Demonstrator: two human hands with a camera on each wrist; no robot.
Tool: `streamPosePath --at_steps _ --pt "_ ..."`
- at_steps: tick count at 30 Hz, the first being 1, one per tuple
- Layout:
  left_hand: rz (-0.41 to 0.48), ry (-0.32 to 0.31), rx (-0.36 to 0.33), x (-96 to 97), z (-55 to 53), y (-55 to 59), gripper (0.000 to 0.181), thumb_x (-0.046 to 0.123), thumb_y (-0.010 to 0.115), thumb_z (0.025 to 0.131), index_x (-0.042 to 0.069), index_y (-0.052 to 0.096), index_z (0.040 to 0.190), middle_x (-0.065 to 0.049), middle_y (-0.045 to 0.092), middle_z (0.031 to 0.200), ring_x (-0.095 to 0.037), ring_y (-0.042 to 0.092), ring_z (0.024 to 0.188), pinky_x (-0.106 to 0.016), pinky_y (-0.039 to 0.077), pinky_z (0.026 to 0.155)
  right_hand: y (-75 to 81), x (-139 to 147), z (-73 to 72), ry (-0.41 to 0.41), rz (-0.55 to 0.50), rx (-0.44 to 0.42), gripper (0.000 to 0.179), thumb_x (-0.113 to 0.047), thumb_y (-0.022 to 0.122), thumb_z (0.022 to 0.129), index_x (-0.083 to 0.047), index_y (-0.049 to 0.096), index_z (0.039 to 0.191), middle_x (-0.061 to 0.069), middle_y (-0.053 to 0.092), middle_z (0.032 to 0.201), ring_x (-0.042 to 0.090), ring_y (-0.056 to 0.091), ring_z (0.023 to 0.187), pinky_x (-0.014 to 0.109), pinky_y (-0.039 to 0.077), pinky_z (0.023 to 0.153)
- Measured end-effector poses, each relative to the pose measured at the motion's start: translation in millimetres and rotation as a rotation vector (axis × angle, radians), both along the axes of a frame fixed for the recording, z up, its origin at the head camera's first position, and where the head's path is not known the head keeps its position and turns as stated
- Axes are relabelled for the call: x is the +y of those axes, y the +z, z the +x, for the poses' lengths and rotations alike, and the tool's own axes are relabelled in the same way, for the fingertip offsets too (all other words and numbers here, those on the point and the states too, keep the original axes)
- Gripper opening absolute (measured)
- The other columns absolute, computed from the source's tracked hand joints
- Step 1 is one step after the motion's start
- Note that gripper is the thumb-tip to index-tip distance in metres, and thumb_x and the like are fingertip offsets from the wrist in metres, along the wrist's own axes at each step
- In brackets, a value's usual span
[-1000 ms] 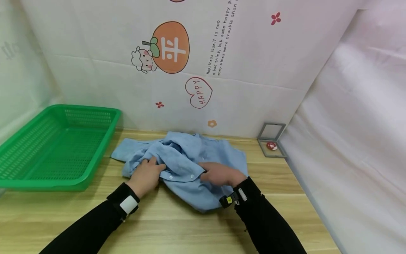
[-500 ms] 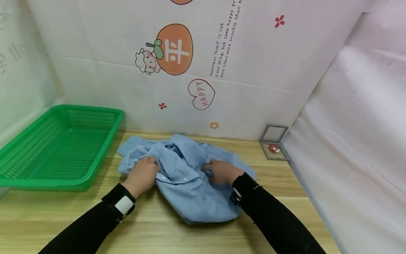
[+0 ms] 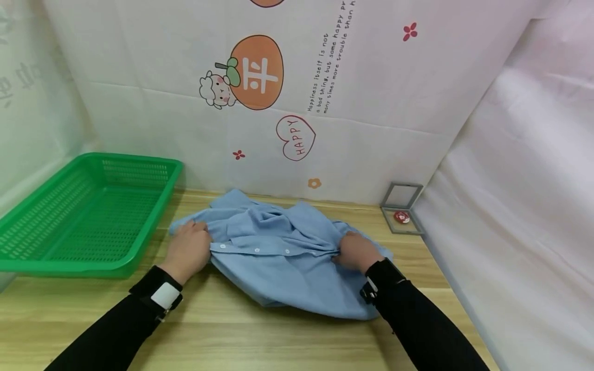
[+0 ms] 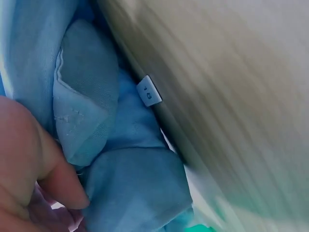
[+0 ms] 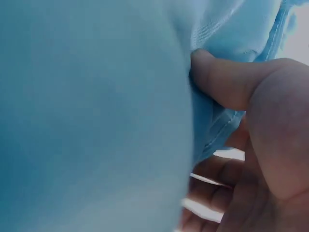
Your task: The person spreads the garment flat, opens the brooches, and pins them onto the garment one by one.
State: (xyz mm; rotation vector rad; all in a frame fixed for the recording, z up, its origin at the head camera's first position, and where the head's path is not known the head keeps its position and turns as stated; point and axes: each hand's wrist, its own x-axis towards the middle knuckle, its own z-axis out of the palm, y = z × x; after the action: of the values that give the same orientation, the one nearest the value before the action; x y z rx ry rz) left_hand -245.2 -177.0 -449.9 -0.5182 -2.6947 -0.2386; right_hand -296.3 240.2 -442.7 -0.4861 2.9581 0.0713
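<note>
A light blue button-up shirt [image 3: 278, 278] lies rumpled across the wooden table, its row of white buttons running sideways between the two hands. At the shirt's left end the left hand [image 3: 189, 248] grips the cloth. In the left wrist view, thumb and fingers close on folded fabric [image 4: 87, 96], and a small white label [image 4: 149, 91] sticks out beside it. The right hand [image 3: 358, 251] pinches the placket at the right end. Its thumb [image 5: 222, 77] presses into the cloth in the right wrist view, with the other fingers behind, partly hidden by the shirt.
A green plastic basket [image 3: 132, 252] stands on the left of the table [image 3: 260, 340]. At the back right corner is a small grey open case [image 3: 401, 220] with a red round item in it. A printed white sheet [image 3: 371, 144] hangs behind, and white cloth hangs along the right.
The hands have moved apart, left hand leftward and right hand rightward. Between them the shirt is spread wider, and its button row is now stretched straighter with more buttons showing.
</note>
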Motion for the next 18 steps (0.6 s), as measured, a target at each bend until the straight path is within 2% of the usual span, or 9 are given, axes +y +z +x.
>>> streamPosePath --at_steps 4,8,12,16,18 --pt "0.022 0.017 0.015 -3.9 0.0 3.2 0.024 -0.010 0.060 0.075 0.009 0.066 0.060 -0.017 0.065 0.097 -0.039 0.055 0.088 -0.054 0.043 0.081 1.9 20 0.1 -0.098 0.022 -0.050 0.045 -0.052 0.072 0.087 -0.015 0.058 0.065 0.002 0.059 0.074 0.019 0.054 0.064 0.046 0.049 0.067" --pt "0.055 0.015 0.103 -3.4 -2.7 5.2 0.016 -0.008 0.062 0.073 0.000 0.075 0.075 -0.029 0.061 0.123 -0.049 0.057 0.106 -0.061 0.043 0.091 7.5 35 -1.4 -0.142 -0.039 -0.061 0.044 -0.051 0.071 0.089 -0.013 0.060 0.069 0.003 0.058 0.067 0.020 0.055 0.059 0.040 0.046 0.058" --pt "0.128 0.005 0.238 -3.4 -4.3 11.0 0.033 -0.009 0.061 0.070 -0.008 0.075 0.099 -0.033 0.054 0.130 -0.048 0.054 0.114 -0.059 0.044 0.093 20.2 48 -3.3 -0.150 -0.192 -0.043 0.036 -0.041 0.071 0.093 -0.010 0.058 0.081 0.005 0.057 0.071 0.022 0.052 0.060 0.036 0.040 0.056" --pt "0.238 -0.013 0.393 -5.7 -7.0 21.1 0.044 -0.011 0.049 0.069 -0.012 0.072 0.106 -0.036 0.046 0.134 -0.052 0.050 0.111 -0.059 0.043 0.092 38.4 62 -3.0 -0.127 -0.401 -0.037 0.021 -0.030 0.066 0.098 -0.010 0.061 0.098 0.008 0.061 0.090 0.022 0.051 0.070 0.037 0.038 0.063" --pt "0.270 -0.013 0.457 -7.0 -8.6 27.9 0.046 -0.010 0.044 0.071 -0.013 0.071 0.108 -0.037 0.045 0.135 -0.053 0.050 0.109 -0.059 0.044 0.090 48.7 68 -2.3 -0.109 -0.488 -0.020 0.015 -0.025 0.065 0.099 -0.010 0.064 0.102 0.009 0.060 0.094 0.023 0.050 0.072 0.038 0.037 0.065"
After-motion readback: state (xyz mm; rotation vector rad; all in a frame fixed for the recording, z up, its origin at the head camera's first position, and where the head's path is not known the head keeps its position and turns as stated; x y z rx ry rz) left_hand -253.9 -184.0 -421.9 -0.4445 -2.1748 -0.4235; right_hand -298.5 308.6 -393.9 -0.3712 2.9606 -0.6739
